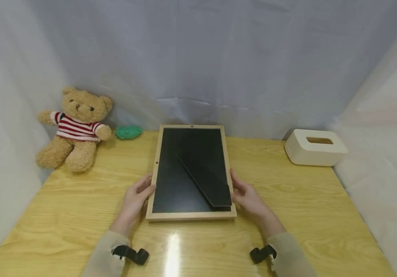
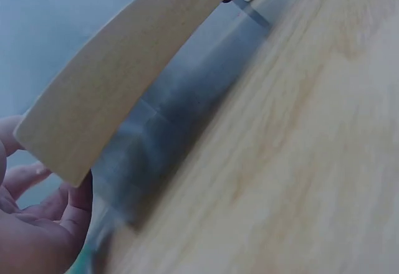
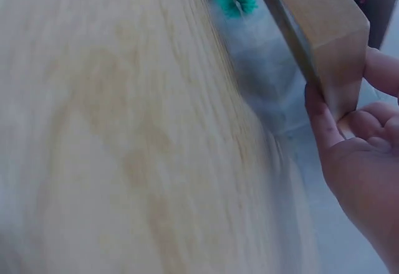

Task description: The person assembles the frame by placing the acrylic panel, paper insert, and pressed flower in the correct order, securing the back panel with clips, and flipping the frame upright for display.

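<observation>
A picture frame (image 1: 191,216) with a light wood border faces me back side up, showing its black backing (image 1: 174,184) and a slanted black easel stand (image 1: 205,181). My left hand (image 1: 137,198) grips its left edge, and my right hand (image 1: 250,198) grips the right edge near the stand's lower end. In the left wrist view, fingers (image 2: 78,212) curl under a corner of the wood, with a gap between frame and table. The right wrist view shows the other corner pinched by thumb and fingers (image 3: 323,121), likewise off the table. The frame's front is hidden.
A teddy bear (image 1: 78,129) in a striped shirt sits at the back left. Beside it lies a green bundle (image 1: 129,132). A cream tissue box (image 1: 314,154) stands at the back right. Pale curtains (image 1: 198,57) enclose the wooden table (image 1: 305,215).
</observation>
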Demonstrator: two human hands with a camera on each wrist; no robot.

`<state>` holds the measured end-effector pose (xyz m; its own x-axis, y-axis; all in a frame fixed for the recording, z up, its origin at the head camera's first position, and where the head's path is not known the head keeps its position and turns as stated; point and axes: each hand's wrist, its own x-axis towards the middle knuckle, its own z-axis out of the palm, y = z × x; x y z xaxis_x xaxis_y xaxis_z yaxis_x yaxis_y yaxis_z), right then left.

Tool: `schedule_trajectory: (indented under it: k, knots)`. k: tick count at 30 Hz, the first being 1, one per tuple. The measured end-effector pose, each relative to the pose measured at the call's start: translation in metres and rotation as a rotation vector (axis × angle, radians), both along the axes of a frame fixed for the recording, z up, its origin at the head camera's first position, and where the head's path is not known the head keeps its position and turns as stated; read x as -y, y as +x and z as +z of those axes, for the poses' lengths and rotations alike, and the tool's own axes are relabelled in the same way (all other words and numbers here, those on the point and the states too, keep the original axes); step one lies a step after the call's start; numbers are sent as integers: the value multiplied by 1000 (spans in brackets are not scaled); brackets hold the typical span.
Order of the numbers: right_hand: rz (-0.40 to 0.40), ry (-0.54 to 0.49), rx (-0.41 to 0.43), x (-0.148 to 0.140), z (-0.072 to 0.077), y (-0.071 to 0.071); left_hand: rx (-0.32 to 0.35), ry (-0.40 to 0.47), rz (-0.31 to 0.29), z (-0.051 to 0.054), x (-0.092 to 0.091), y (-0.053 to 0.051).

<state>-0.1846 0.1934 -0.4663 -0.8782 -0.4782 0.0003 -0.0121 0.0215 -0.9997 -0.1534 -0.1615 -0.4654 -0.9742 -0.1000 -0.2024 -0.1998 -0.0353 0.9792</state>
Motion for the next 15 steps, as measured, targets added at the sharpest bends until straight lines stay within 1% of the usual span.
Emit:
schedule_trajectory:
  k: [3, 8, 12, 15]
  knots:
    - [-19, -5, -28, -1, 2, 0, -24, 9, -5, 3, -1, -1]
    - [1, -15, -76, -3, 4, -1, -56, 41, -14, 5, -2, -4]
    - [10, 9, -112, -5, 6, -2, -68, 35, -30, 6, -3, -4]
    - [1, 31, -119, -5, 7, 0, -59, 24, -42, 6, -3, -4]
